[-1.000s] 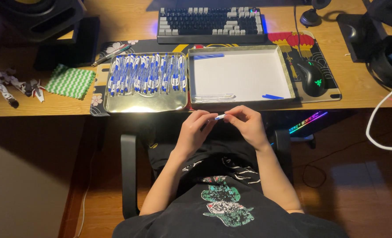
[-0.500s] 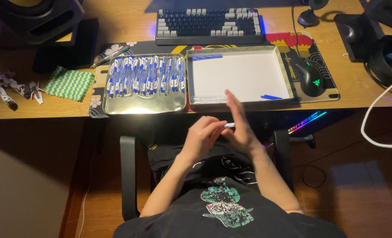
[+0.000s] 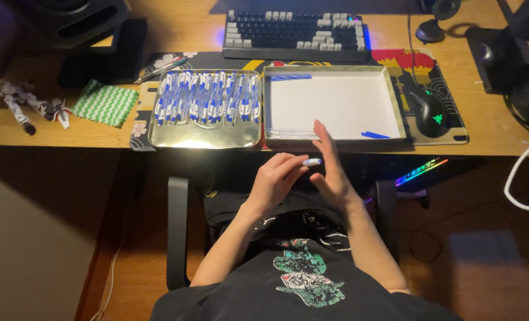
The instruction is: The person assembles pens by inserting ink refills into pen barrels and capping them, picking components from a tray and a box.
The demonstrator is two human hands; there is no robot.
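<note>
My left hand (image 3: 274, 178) hangs below the desk edge, its fingers closed on a small white pen (image 3: 311, 161). My right hand (image 3: 330, 169) is beside it, fingers straight and apart, its palm against the pen's tip. Above on the desk, a gold metal tray (image 3: 205, 138) holds several blue and white pens (image 3: 208, 98) in a row. To its right a white shallow box (image 3: 336, 104) holds a blue piece (image 3: 375, 135) near its front right corner and another blue piece (image 3: 290, 77) at its back left.
A keyboard (image 3: 294, 32) lies behind the trays. A black mouse (image 3: 431, 113) sits on a patterned mat at the right. A green and white cloth (image 3: 105, 103) and a small toy figure (image 3: 23, 104) lie at the left. Chair armrests (image 3: 178, 229) flank my lap.
My right hand let go of the pen's end and opened flat beside it. Both hands dropped slightly from the desk edge. The left hand kept hold of the pen.
</note>
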